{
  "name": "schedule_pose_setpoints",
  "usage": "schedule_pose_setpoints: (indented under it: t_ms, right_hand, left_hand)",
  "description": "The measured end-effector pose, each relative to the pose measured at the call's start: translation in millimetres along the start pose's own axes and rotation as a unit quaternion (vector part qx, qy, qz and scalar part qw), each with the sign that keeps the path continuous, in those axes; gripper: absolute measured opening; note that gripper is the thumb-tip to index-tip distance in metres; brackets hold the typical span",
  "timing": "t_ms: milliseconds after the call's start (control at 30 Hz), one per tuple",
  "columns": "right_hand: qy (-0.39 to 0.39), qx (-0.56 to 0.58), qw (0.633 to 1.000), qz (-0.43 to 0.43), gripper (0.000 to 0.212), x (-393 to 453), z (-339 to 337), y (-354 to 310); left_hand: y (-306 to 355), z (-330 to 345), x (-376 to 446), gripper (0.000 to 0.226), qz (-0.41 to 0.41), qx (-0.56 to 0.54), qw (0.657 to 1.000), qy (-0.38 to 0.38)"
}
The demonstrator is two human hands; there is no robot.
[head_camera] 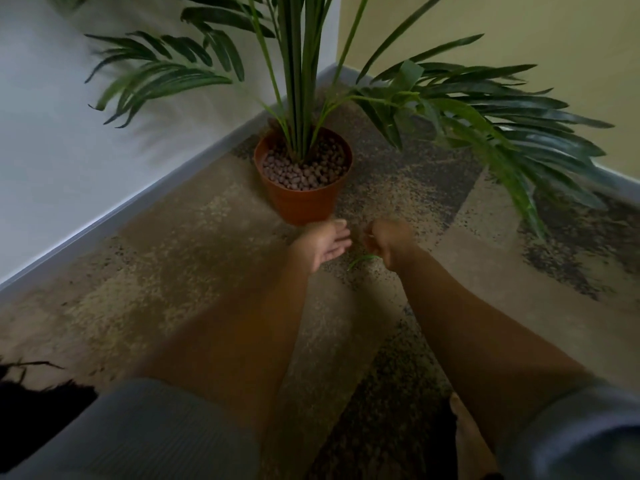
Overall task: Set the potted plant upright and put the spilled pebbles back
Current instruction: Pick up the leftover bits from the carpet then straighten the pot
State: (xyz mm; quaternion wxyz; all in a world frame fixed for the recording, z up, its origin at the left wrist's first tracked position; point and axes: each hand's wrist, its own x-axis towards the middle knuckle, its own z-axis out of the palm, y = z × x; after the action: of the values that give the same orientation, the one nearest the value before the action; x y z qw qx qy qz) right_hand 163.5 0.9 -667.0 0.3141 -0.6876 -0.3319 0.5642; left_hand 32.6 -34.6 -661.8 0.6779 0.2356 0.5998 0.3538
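**Inspector:** Head view. Where does the plant stand?

**Assistant:** The pot (303, 188), orange-brown, stands upright on the carpet (194, 271) in the corner where the two walls meet. The palm (301, 81) rises straight from it, its fronds spread to both sides. Brown pebbles (304, 168) fill the pot to just under the rim.

**Inspector:** The hands?

**Assistant:** Both are low over the carpet, just in front of the pot. The left hand (323, 242) lies palm up, its fingers straight and close together, thumb nearest the pot's base. The right hand (389, 240) is beside it, fingers curled inward. Whether they pinch anything I cannot tell; the picture is blurred there.

**Inspector:** Anything else?

**Assistant:** A small green leaf (362, 260) lies on the carpet between the hands.
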Motion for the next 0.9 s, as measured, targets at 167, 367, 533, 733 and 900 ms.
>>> schedule_pose_setpoints:
  t_ms: [167, 367, 533, 733, 900]
  right_hand:
    - [0.018, -0.273, 0.957, -0.099, 0.037, 8, -12, 26]
    - [0.016, -0.414, 0.902, -0.123, 0.021, 17, -14, 36]
    - [0.007, -0.524, 0.832, -0.183, 0.032, 23, -23, 51]
    - [0.006, -0.575, 0.792, -0.205, 0.028, 31, -25, 54]
    - [0.025, -0.601, 0.757, -0.255, 0.024, 34, -26, 51]
  left_hand:
    - [-34, -5, 20, 0.028, 0.007, 0.129, 0.985, 0.116]
    - [-60, -1, 34, 0.023, 0.008, 0.272, 0.952, 0.140]
    - [-65, 9, 39, 0.028, 0.049, 0.350, 0.923, 0.149]
    - [-62, 21, 42, 0.007, 0.079, 0.436, 0.881, 0.164]
    - [-61, 19, 44, 0.019, 0.067, 0.380, 0.903, 0.187]
